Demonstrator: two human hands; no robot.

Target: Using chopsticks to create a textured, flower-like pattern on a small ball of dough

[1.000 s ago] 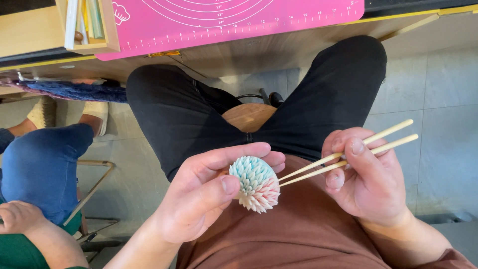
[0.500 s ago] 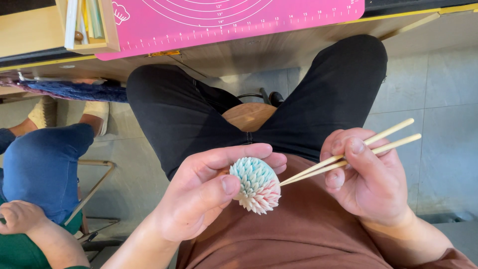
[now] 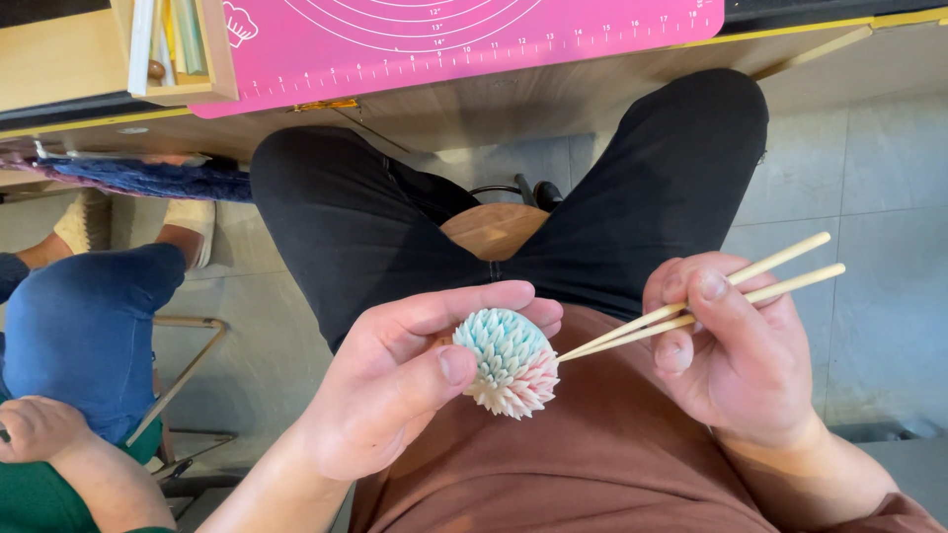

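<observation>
This looks like a craft or pastry classroom or workshop. A wooden surface at the far side carries a pink baking mat printed with measuring circles and ruler marks. At far left a small wooden box holds upright tools. The floor is grey tile, and a wooden stool shows between the person's knees. At near left another person sits just beside, on a metal-framed chair.

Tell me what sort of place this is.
Probably a craft or baking class workroom: a pink measuring mat on a wooden table, a spiky dough ball being shaped with chopsticks, another seated person alongside.
</observation>
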